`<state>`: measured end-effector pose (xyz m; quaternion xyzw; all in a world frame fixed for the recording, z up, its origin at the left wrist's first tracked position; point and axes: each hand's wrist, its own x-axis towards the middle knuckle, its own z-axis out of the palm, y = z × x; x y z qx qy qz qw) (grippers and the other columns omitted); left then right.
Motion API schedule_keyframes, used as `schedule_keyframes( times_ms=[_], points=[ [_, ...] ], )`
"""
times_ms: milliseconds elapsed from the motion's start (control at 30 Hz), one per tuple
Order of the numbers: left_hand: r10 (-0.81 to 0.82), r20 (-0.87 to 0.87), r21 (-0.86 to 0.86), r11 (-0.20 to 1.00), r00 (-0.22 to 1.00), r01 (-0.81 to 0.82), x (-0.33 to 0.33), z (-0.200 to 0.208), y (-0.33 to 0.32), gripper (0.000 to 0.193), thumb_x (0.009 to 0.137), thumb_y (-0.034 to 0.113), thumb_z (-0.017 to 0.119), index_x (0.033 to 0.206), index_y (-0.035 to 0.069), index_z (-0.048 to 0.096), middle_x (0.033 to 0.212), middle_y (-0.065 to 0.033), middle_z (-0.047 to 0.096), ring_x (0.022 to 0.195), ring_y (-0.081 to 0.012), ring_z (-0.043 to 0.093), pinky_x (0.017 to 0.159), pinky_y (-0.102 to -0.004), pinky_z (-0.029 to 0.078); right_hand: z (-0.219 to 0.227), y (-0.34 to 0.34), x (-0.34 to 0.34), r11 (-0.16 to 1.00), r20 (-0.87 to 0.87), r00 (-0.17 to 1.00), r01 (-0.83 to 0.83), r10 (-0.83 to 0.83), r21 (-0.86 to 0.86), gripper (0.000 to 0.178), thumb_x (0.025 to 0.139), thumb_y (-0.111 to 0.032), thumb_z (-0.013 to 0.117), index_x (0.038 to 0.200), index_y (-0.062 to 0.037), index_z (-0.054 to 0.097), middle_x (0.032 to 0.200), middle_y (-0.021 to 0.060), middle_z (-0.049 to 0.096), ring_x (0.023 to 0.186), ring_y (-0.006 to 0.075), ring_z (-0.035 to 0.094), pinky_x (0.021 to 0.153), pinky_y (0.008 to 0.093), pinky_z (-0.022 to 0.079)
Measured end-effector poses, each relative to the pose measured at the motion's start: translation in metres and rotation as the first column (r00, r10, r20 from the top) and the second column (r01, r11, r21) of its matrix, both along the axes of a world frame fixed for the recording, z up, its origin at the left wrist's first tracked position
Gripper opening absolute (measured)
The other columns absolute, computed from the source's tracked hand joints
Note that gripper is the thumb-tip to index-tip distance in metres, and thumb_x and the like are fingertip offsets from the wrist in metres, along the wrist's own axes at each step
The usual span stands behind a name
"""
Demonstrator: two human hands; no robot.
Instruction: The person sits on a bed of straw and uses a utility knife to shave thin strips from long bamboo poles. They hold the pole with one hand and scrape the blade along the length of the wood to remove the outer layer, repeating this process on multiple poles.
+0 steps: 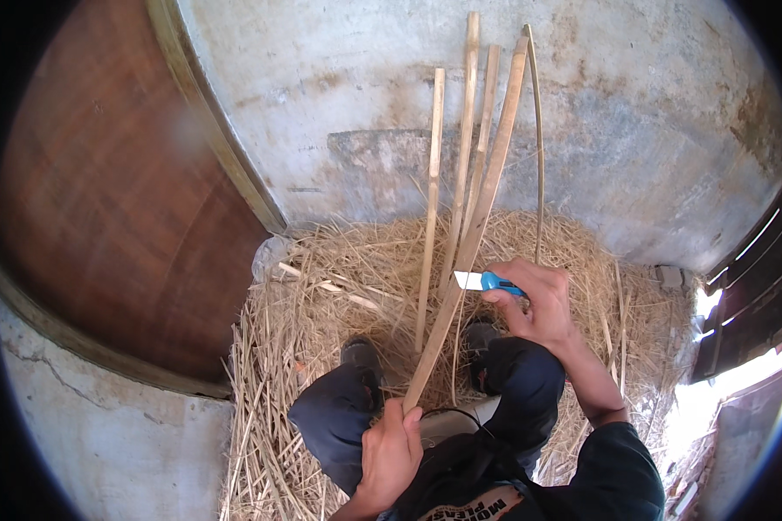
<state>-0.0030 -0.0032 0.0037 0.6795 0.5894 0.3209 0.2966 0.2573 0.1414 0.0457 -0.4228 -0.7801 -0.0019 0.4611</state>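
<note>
My left hand [390, 452] is closed around the near end of a long flat wooden strip [488, 193], which slants up and away from me to the right. In my right hand [540, 304] is a blue utility knife [502, 284] with its pale blade [467, 280] out. The blade lies at the strip's right edge, about midway along it; whether it bites into the wood I cannot tell. A thin curved strip [537, 130] hangs down from near the strip's far end. Beyond my hands, several narrower wooden sticks [434, 174] stand up toward the wall.
Straw [313, 334] covers the ground around my two dark shoes [362, 356]. A weathered plaster wall [634, 165] rises ahead. On the left is a brown wooden door [122, 191] in a wood frame [213, 104]. Dark slats [747, 286] with bright gaps stand at the right.
</note>
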Motion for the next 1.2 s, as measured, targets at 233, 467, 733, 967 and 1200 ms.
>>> schedule_keyframes(
  times_ms=[233,467,733,967,1200],
  points=[
    [0.000,-0.040,-0.037,0.999,0.999,-0.002,-0.011,-0.015,-0.018,0.019,0.111,0.017,0.054,0.107,-0.002,0.057,0.073,-0.0266,0.062,0.069,-0.0501,0.066,0.062,-0.0534,0.050,-0.010,0.049,0.036,0.984,0.023,0.987,0.158,-0.161,0.084,0.037,0.102,-0.043,0.071,0.109,-0.0083,0.082,0.072,0.0088,0.073,0.053,0.0167,0.063,0.048,0.0309,0.047],
    [0.006,-0.102,-0.109,0.994,0.995,-0.017,-0.019,-0.036,-0.038,0.020,0.111,0.018,0.052,0.106,-0.001,0.056,0.076,-0.0287,0.064,0.075,-0.0535,0.066,0.065,-0.0574,0.050,-0.017,0.149,0.101,0.908,0.030,0.914,0.404,-0.404,-0.110,0.045,0.104,-0.049,0.065,0.112,-0.0083,0.082,0.070,0.0089,0.071,0.056,0.0206,0.063,0.055,0.0385,0.048],
    [-0.011,-0.010,-0.170,0.985,1.000,0.009,-0.024,-0.037,-0.032,0.021,0.112,0.021,0.051,0.106,0.001,0.057,0.076,-0.0260,0.065,0.076,-0.0528,0.066,0.067,-0.0552,0.050,0.000,0.166,0.095,0.893,-0.005,0.900,0.432,-0.436,-0.128,0.041,0.105,-0.047,0.064,0.112,-0.0102,0.081,0.072,0.0063,0.071,0.060,0.0224,0.061,0.063,0.0358,0.050],
    [-0.077,0.098,-0.195,0.976,0.992,0.095,-0.029,-0.036,-0.025,0.024,0.113,0.023,0.050,0.106,0.001,0.056,0.076,-0.0248,0.064,0.078,-0.0512,0.066,0.068,-0.0543,0.050,-0.007,0.174,0.124,0.893,-0.431,0.890,-0.066,-0.149,-0.446,0.039,0.107,-0.044,0.062,0.112,-0.0087,0.079,0.080,-0.0034,0.069,0.061,0.0154,0.054,0.064,0.0335,0.049],
    [-0.048,-0.072,-0.112,0.993,0.996,0.040,-0.021,-0.041,-0.029,0.025,0.112,0.025,0.053,0.106,0.000,0.056,0.072,-0.0285,0.066,0.072,-0.0530,0.067,0.063,-0.0607,0.051,-0.026,0.174,0.125,0.912,0.005,0.918,0.394,-0.397,0.116,0.042,0.102,-0.046,0.069,0.112,-0.0066,0.079,0.076,0.0130,0.073,0.064,0.0291,0.069,0.061,0.0405,0.051]
  ],
)
